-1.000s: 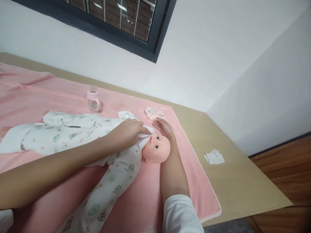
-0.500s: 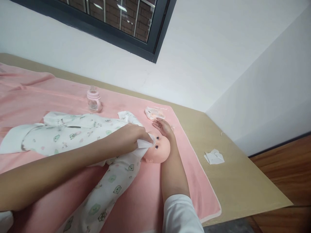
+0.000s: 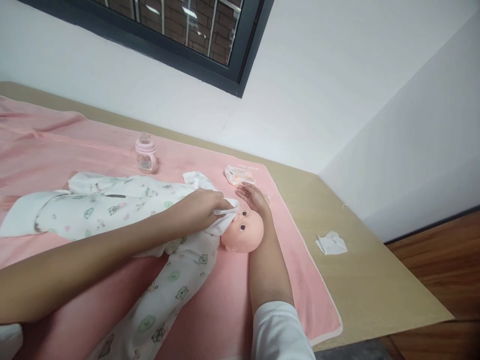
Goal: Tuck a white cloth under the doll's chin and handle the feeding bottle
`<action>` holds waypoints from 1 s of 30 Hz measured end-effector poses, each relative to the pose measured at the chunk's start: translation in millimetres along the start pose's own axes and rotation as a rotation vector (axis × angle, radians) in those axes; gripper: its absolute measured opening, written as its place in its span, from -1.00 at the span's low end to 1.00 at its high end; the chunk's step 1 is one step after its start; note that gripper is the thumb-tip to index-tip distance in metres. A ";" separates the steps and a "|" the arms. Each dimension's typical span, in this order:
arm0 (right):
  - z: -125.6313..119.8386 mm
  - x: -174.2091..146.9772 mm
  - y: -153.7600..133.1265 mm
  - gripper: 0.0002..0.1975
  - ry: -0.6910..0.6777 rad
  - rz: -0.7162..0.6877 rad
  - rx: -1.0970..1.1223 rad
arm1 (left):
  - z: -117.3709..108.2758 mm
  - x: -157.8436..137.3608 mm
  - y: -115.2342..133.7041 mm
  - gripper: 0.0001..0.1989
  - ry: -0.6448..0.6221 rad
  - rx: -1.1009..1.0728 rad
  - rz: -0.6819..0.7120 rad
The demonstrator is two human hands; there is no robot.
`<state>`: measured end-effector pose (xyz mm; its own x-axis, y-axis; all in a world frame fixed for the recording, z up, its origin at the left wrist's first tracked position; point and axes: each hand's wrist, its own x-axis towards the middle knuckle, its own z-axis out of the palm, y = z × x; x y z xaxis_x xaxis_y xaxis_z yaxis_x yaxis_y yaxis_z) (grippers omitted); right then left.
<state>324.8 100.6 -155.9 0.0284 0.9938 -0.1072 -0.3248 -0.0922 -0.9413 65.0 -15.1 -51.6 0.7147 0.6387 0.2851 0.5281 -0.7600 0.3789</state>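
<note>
A baby doll lies on its back, dressed in a white suit with green animal prints. My left hand is closed on a white tissue beside the doll's mouth and chin. Part of the tissue is hidden behind the fingers. On the far side of the head my right hand rests with its fingers stretched out and nothing in it. That forearm runs along the top of the doll's head. Close to those fingertips is a clear plastic packet.
The doll is on a pink blanket spread over a wooden table. A pink baby bottle stands upright behind the doll. Folded white paper lies on the table at right. A wall and window frame border the back.
My left hand has drawn back slightly from the doll's mouth, and the tissue's edge is now lifted and folded over. The right hand stays where it was.
</note>
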 end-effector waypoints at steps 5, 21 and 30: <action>0.2 0.4 0.2 -0.90 -0.007 0.002 0.006 | 1.2 1.4 -3.4 -0.71 -0.011 0.007 0.004; 0.8 -0.1 -1.4 -0.89 0.015 0.013 -0.002 | -8.3 -0.3 -3.5 -0.71 0.035 0.001 -0.034; 2.9 -5.5 -1.9 -0.74 -0.052 -0.028 -0.038 | -33.4 -4.9 -12.8 -0.73 0.181 -0.227 -0.088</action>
<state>322.5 95.5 -152.6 -0.0126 0.9979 -0.0643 -0.2884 -0.0652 -0.9553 39.4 -4.5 -28.4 0.5663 0.7277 0.3870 0.4539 -0.6673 0.5905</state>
